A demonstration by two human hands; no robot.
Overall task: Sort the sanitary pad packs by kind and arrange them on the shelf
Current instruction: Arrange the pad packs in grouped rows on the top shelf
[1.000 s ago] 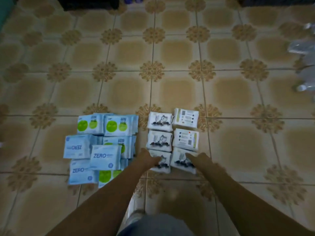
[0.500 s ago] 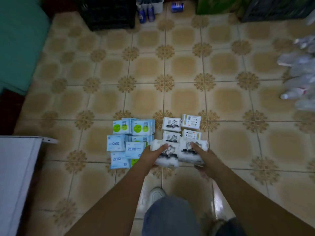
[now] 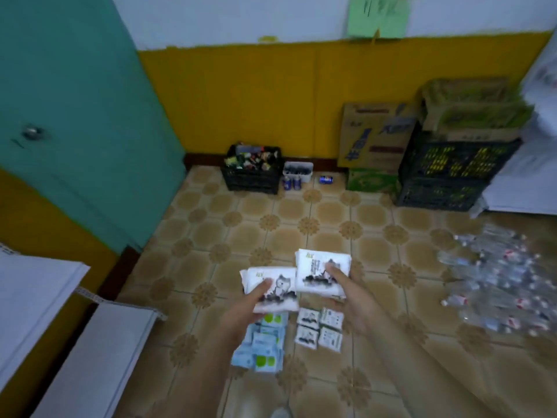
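My left hand [image 3: 245, 306] holds a white pad pack with a cat drawing [image 3: 275, 280], thumb on top, lifted well above the floor. My right hand [image 3: 351, 294] holds a second white pack with dark print [image 3: 316, 267] beside it, slightly higher. Below them on the tiled floor lie several more white packs [image 3: 319, 328] in two short columns. To their left sits a heap of blue and green packs [image 3: 260, 342]. White shelf boards [image 3: 96, 354] show at the lower left.
A black crate of small items [image 3: 253, 171], a white tub with bottles [image 3: 297, 173], cardboard boxes [image 3: 373, 137] and stacked black crates [image 3: 449, 170] line the yellow wall. Wrapped water bottles [image 3: 497, 276] lie on the floor at right. A teal door [image 3: 75, 116] stands at left.
Both hands took one white pack each from the near end of the floor rows and raised them. The view rose and tilted up, so the far wall came into sight.
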